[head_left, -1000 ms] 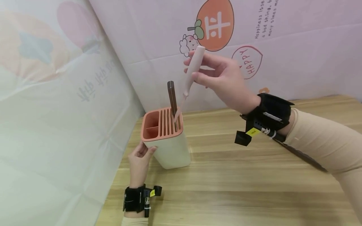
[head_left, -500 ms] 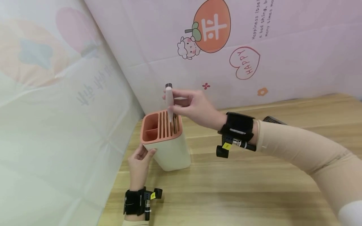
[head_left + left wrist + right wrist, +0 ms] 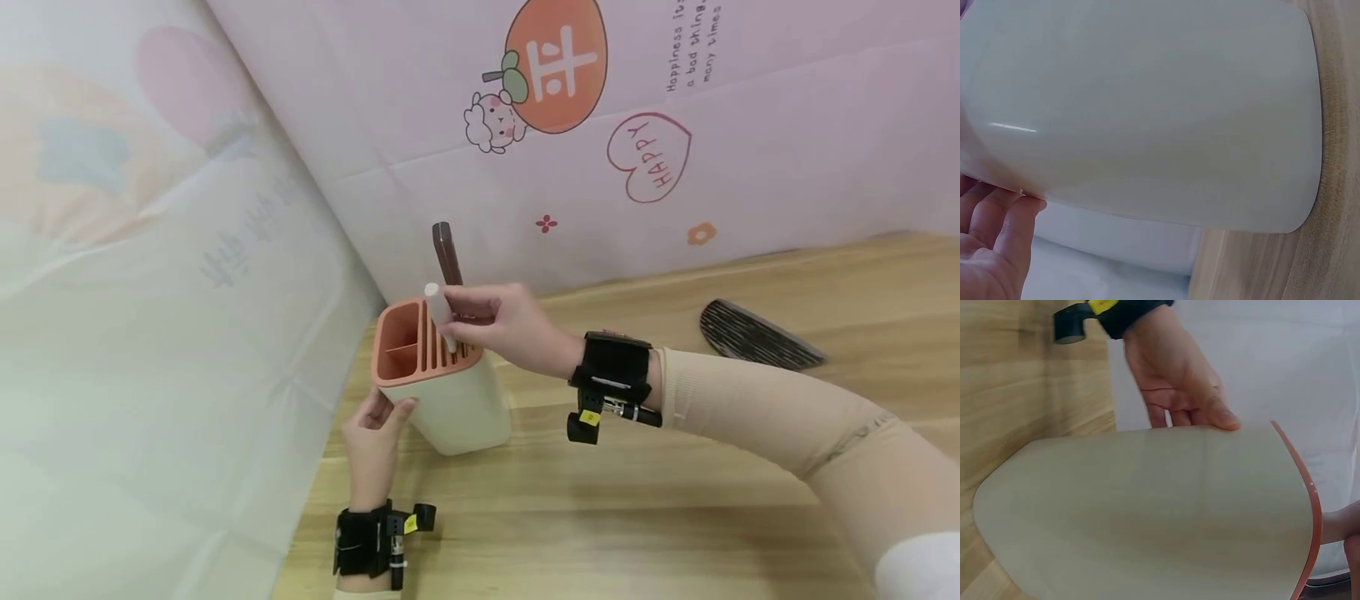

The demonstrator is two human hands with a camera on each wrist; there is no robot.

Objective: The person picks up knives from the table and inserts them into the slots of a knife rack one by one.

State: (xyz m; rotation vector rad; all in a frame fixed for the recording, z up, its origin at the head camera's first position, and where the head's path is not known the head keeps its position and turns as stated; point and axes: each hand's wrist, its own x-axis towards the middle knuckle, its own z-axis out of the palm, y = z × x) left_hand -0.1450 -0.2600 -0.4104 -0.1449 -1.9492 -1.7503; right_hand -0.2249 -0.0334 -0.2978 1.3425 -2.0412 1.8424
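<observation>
A cream knife block [image 3: 465, 417] with an orange slotted top stands upright on the wooden table. My left hand [image 3: 372, 446] grips its near left corner, thumb on the front wall, fingers round the side. In the left wrist view, the fingertips [image 3: 1019, 219] touch the block's wall. My right hand [image 3: 517, 327] pinches the pale pink handle of a knife [image 3: 437, 304], tilted over the slots; its blade is hidden below the top. The right wrist view shows this handle [image 3: 1335, 526] right at the orange rim. Behind it, a brown-handled knife [image 3: 446, 248] stands in a slot.
A dark, streaked flat piece [image 3: 753, 333] lies on the table at the right, partly hidden by my right sleeve. Printed cloth hangs as a back wall [image 3: 420, 200] and a left wall [image 3: 225, 350], both close to the block.
My right hand has moved down and left with the pink-handled knife, sinking its blade into the slots. The dark flat piece has come into view. My left hand keeps its hold.
</observation>
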